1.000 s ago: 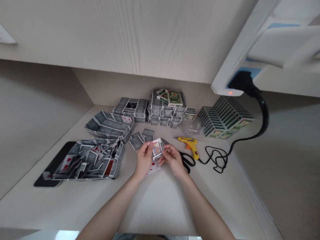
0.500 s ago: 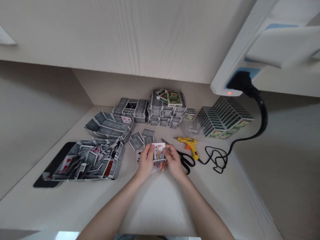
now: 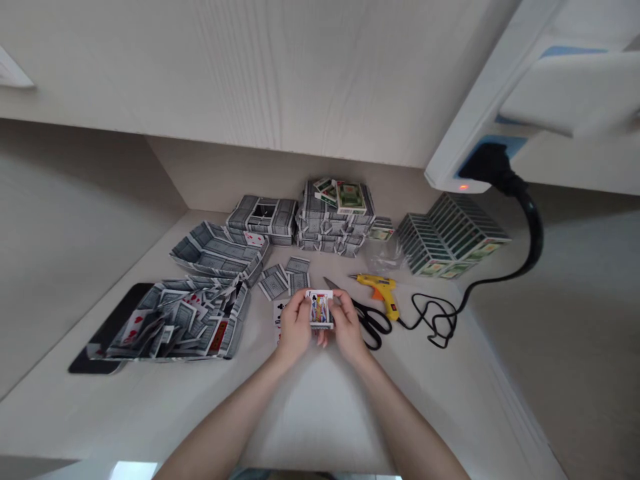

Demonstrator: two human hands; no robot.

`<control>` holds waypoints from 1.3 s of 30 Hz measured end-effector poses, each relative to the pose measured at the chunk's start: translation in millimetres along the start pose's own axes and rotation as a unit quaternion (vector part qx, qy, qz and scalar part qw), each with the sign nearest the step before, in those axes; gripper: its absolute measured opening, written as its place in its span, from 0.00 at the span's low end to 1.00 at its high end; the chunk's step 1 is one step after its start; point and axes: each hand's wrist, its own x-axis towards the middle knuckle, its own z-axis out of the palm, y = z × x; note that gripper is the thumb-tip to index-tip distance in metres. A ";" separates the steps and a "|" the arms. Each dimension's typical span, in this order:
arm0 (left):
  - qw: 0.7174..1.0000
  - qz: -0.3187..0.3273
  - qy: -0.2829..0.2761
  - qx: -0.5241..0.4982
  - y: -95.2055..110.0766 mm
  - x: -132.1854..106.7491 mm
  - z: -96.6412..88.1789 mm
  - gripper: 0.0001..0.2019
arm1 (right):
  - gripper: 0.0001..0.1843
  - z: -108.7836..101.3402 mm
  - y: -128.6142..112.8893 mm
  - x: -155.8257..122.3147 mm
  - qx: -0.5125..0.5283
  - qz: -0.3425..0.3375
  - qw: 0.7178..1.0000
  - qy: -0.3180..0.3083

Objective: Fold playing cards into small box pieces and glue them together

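Both my hands meet over the middle of the white desk and pinch a small stack of playing cards point(image 3: 320, 309), a face card showing on top. My left hand point(image 3: 294, 327) grips its left edge and my right hand point(image 3: 347, 327) grips its right edge, fingers closed on it. Under my left hand another card point(image 3: 278, 312) lies face up on the desk. Two loose grey-backed cards point(image 3: 286, 279) lie just beyond my hands.
Black scissors point(image 3: 365, 319) and a yellow glue gun point(image 3: 380, 291) with a black cable point(image 3: 440, 320) lie right of my hands. Boxes built of cards point(image 3: 220, 250) sit left and behind, one holding loose cards point(image 3: 185, 320). Rows of card packs point(image 3: 450, 237) stand at back right.
My hands turned the card stack from tilted to square and drew it slightly nearer me. A card with a black pip now shows on the desk by my left hand.
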 end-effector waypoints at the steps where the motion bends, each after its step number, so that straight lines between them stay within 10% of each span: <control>1: 1.000 -0.001 0.003 0.000 -1.0 0.1 -0.8 0.10 | 0.12 0.7 0.5 -0.5 0.002 0.003 1.000 -0.001; 14: 0.996 0.063 0.048 0.048 4.1 -0.4 -5.8 0.09 | 0.12 4.4 -2.0 -4.7 -0.002 -0.003 1.000 0.003; 28: 0.994 0.001 -0.031 -0.106 7.8 -4.7 0.3 0.04 | 0.07 -0.9 1.8 -3.8 0.061 0.013 0.998 -0.030; 39: 0.998 0.019 -0.040 -0.041 10.3 -2.9 -10.2 0.06 | 0.21 -3.9 -5.6 2.4 0.157 0.188 0.959 -0.140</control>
